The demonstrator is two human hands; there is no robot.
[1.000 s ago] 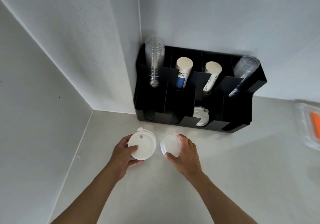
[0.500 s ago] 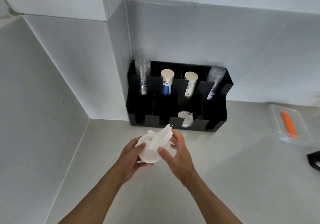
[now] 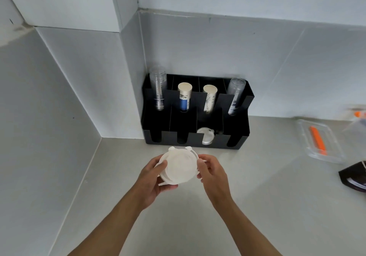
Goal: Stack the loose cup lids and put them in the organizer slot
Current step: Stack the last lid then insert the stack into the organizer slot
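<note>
Two white cup lids (image 3: 179, 166) lie one on the other, held above the counter just in front of the black organizer (image 3: 237, 137). My left hand (image 3: 152, 178) grips their left edge and underside. My right hand (image 3: 212, 171) pinches the right edge. Their two small tabs point toward the organizer. More white lids (image 3: 206, 137) stand in the organizer's third front slot from the left. The other front slots look dark and I cannot tell what they hold.
The organizer sits in the wall corner and holds clear cup stacks (image 3: 158, 87) and paper cup stacks (image 3: 184, 97) in its back row. A clear tray with an orange item (image 3: 317, 141) lies to the right, and a dark object (image 3: 354, 176) at the right edge.
Both lids left the counter, each in one hand. The right one was tilted against the left one, and now they lie flat together between both hands. The view has pulled back.
</note>
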